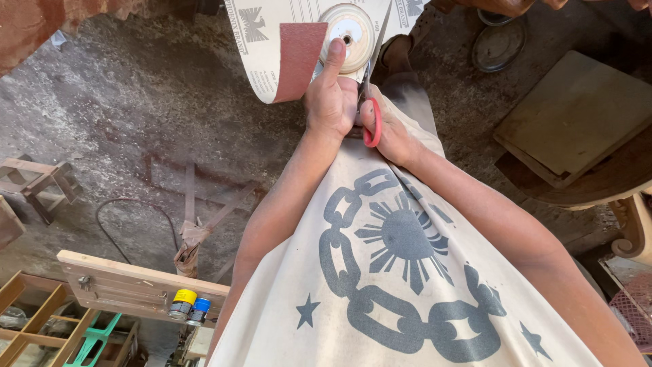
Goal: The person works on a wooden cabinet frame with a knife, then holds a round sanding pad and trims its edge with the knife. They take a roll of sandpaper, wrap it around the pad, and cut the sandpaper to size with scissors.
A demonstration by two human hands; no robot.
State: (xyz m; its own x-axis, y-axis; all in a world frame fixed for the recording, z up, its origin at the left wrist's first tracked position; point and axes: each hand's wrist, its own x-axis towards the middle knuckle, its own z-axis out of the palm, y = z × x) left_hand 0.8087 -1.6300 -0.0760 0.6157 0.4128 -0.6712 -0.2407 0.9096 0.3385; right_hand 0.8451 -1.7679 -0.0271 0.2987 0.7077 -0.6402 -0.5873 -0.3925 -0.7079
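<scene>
behind the left hand (331, 102) gripping sandpaper (285, 54), the right hand (388, 132) clutches half-hidden scissors (371, 115)

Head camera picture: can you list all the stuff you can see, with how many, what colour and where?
sandpaper sheet: one, red grit face, white back, top centre, curling
sanding disc: one, cream, pressed on the sandpaper under the left thumb
scissors: one, red handles, in the right hand
small bottles: two, yellow cap and blue cap, on a wooden plank, lower left
wooden board: one, pale, right
left hand: one, holding disc and sandpaper
right hand: one, gripping scissors
</scene>
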